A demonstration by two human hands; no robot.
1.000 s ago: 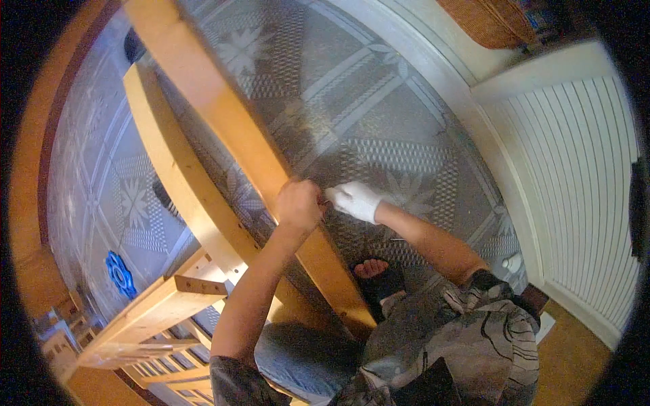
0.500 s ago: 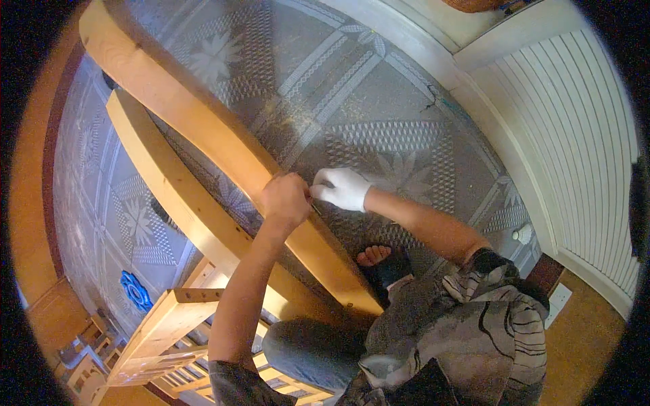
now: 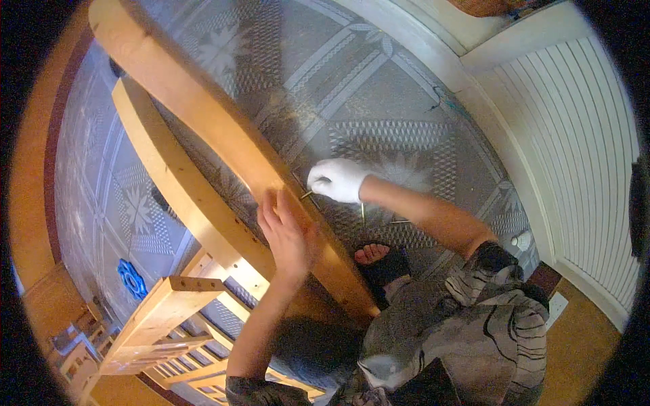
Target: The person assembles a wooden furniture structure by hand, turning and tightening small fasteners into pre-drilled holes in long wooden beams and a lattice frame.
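No packages, no labels, no signs, no screens anywhere in view, only bare pale timber, patterned grey carpet and white panelled wall, nothing printed or boxed near either hand

Left hand (image 3: 288,237) opened, now flat on long pale wooden beam (image 3: 223,149), no longer closed beside white-gloved right hand (image 3: 336,179); right hand drew slightly off, pinching thin metal pin (image 3: 307,195).
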